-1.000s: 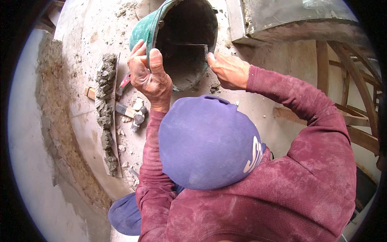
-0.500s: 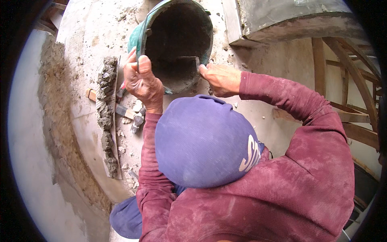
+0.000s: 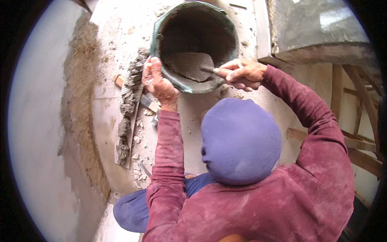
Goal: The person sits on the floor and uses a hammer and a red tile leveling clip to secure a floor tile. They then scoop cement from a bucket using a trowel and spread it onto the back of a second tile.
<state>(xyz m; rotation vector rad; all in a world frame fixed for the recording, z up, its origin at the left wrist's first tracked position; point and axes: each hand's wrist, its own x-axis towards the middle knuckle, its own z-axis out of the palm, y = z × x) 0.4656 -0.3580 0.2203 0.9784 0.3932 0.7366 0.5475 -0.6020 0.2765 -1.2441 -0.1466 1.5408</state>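
A dirty green bucket (image 3: 197,30) leans with its mouth towards me, its inner wall coated in grey mortar. My left hand (image 3: 160,85) grips the bucket's near left rim, thumb uppermost. Over the right part of the rim, my right hand (image 3: 246,74) is closed around the handle of a trowel (image 3: 189,66). The trowel's broad blade lies inside the bucket mouth, smeared with grey mortar. How much mortar sits deeper in the bucket is too dark to tell.
Left of the bucket, a narrow board (image 3: 128,97) carries lumpy mortar. A wooden-handled tool (image 3: 119,80) passes beneath it, partly hidden. Rubble (image 3: 137,157) litters the floor near my left forearm. A concrete ledge (image 3: 322,50) stands at right. A blue cap (image 3: 242,141) blocks the centre.
The trowel blade, edge-on by the bucket's right wall before, now shows its broad face in the mouth. My right hand has turned. Bucket and surroundings appear farther right in view.
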